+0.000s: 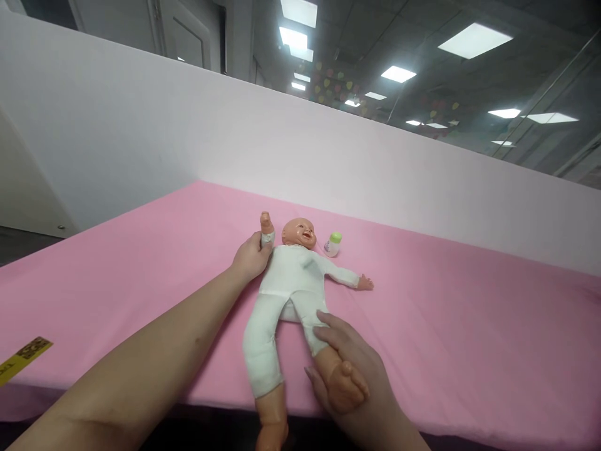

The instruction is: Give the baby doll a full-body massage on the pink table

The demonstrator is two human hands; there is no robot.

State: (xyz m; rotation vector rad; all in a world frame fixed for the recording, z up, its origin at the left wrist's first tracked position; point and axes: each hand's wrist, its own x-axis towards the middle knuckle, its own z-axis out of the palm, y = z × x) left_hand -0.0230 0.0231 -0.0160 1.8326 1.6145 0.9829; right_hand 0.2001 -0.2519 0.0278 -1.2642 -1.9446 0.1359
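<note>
A baby doll [293, 272] in a white cloth suit lies on its back on the pink sheet [188, 250], its head away from me and its face turned right. My left hand [252, 257] is wrapped round the doll's raised arm on the left, just below its hand. Around the doll's lower leg on the right curls my right hand [357, 363], with the fingers on the trouser cuff and the foot against the palm. The doll's other arm is stretched out to the right, and its other foot hangs over the near edge.
A small bottle with a green cap [333, 244] stands right of the doll's head. A yellow strip with a printed code [23, 360] is at the left front. A white wall [328, 163] rises behind the sheet, with glass above it.
</note>
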